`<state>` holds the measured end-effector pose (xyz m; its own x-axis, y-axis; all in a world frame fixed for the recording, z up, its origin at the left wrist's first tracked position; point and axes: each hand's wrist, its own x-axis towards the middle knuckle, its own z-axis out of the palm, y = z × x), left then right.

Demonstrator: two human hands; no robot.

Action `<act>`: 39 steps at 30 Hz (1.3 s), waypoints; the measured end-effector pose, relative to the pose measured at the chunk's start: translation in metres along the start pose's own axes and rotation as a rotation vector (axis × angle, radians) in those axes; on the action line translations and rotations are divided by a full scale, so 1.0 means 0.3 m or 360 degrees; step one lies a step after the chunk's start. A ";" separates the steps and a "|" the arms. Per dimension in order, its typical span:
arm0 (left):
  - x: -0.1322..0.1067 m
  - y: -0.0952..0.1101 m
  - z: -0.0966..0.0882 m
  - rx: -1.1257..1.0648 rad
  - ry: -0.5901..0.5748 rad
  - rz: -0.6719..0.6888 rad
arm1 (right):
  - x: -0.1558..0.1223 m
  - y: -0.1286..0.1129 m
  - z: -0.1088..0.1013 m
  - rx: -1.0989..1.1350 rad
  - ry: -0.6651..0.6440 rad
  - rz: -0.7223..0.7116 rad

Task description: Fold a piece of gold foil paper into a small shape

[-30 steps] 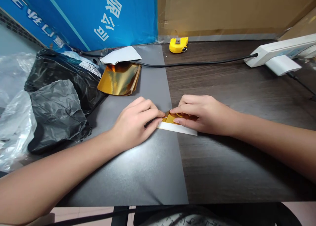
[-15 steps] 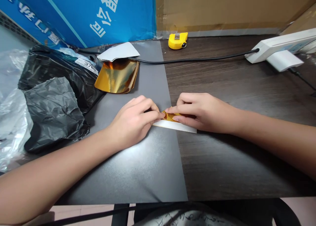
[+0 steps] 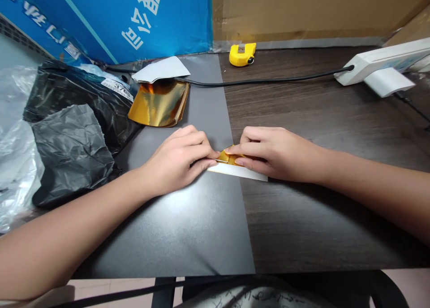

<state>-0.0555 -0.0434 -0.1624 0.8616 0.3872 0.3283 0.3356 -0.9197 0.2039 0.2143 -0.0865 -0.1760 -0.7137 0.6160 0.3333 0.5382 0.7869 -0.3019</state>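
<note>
We are looking down through the head camera, and we are seeing two bare hands working close together. The right hand (image 3: 278, 153) is pinching a small folded piece of gold foil paper (image 3: 230, 158), with its grip pressed together on the right end. The left hand (image 3: 176, 162) is reaching in from the other side, and its grip is curled, with its fingertips (image 3: 213, 154) pressing at the left end of the gold piece. The gold piece is lying on a white paper strip (image 3: 238, 172), right over the line where a gray mat (image 3: 215, 236) meets the dark wood tabletop (image 3: 319, 106).

Behind the hands, a stack of gold foil sheets (image 3: 157, 104) is lying on the mat, and a white card (image 3: 161, 69) is lying at its far edge. A black plastic bag (image 3: 70, 155) and a clear plastic bag (image 3: 16, 164) are sitting to the left. A black cord (image 3: 268, 80) is running to a white power strip (image 3: 379, 61), and a yellow tape measure (image 3: 242, 54) is sitting near the blue box (image 3: 101, 21) and the brown cardboard (image 3: 302, 12).
</note>
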 end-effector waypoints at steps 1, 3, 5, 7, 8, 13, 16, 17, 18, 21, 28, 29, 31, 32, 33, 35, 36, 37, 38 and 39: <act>0.002 0.001 0.001 -0.0006 0.0001 0.0006 | 0.000 0.000 0.000 -0.0006 -0.0005 0.0001; 0.004 0.003 0.005 -0.0009 0.0019 0.0013 | -0.001 0.000 0.001 -0.0016 -0.0008 -0.0001; 0.005 0.005 0.008 -0.0007 0.0039 0.0022 | -0.001 0.000 0.002 -0.0017 -0.0005 -0.0004; 0.005 0.005 0.010 -0.0008 0.0045 0.0029 | -0.001 -0.001 0.003 -0.0020 0.0003 -0.0005; 0.005 0.005 0.010 -0.0007 0.0045 0.0031 | 0.000 -0.002 0.003 -0.0027 0.0007 -0.0003; 0.004 0.005 0.007 0.0018 0.0027 0.0041 | 0.000 -0.001 0.005 -0.0065 0.0020 -0.0026; 0.005 0.006 0.007 0.0040 0.0018 0.0050 | -0.002 0.000 0.007 -0.0052 0.0023 -0.0032; 0.005 0.007 0.008 0.0049 0.0019 0.0051 | -0.002 0.000 0.007 -0.0045 0.0021 -0.0029; 0.005 0.007 0.009 0.0059 0.0022 0.0051 | -0.002 0.000 0.007 -0.0044 0.0021 -0.0028; 0.003 0.007 0.009 0.0090 0.0032 0.0055 | 0.000 -0.003 0.007 -0.0054 0.0031 -0.0035; 0.001 0.012 -0.002 0.0168 -0.0040 0.0077 | 0.006 -0.009 -0.001 -0.0063 0.0000 -0.0028; 0.000 0.012 -0.003 0.0178 -0.0049 0.0079 | 0.007 -0.011 -0.003 -0.0070 0.0000 -0.0025; -0.001 0.012 -0.004 0.0195 -0.0057 0.0084 | 0.010 -0.016 -0.006 -0.0096 -0.0011 -0.0021; -0.002 0.011 -0.004 0.0200 -0.0061 0.0084 | 0.010 -0.019 -0.007 -0.0115 -0.0022 -0.0022; -0.003 0.010 -0.004 0.0204 -0.0068 0.0084 | 0.011 -0.021 -0.008 -0.0137 -0.0030 -0.0028; -0.005 0.006 -0.005 0.0197 -0.0099 0.0085 | 0.011 -0.024 -0.009 -0.0204 -0.0022 -0.0074; -0.005 0.004 -0.007 0.0191 -0.0123 0.0087 | 0.011 -0.025 -0.009 -0.0245 -0.0007 -0.0114; -0.005 0.002 -0.009 0.0182 -0.0148 0.0087 | 0.011 -0.025 -0.010 -0.0285 0.0006 -0.0158; -0.005 -0.001 -0.011 0.0173 -0.0171 0.0082 | 0.011 -0.024 -0.011 -0.0318 0.0012 -0.0204; -0.004 -0.003 -0.014 0.0162 -0.0193 0.0073 | 0.010 -0.024 -0.012 -0.0344 0.0011 -0.0247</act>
<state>-0.0584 -0.0427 -0.1591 0.9144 0.3396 0.2202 0.3266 -0.9405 0.0944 0.2099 -0.0901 -0.1696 -0.7926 0.4868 0.3671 0.5061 0.8611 -0.0491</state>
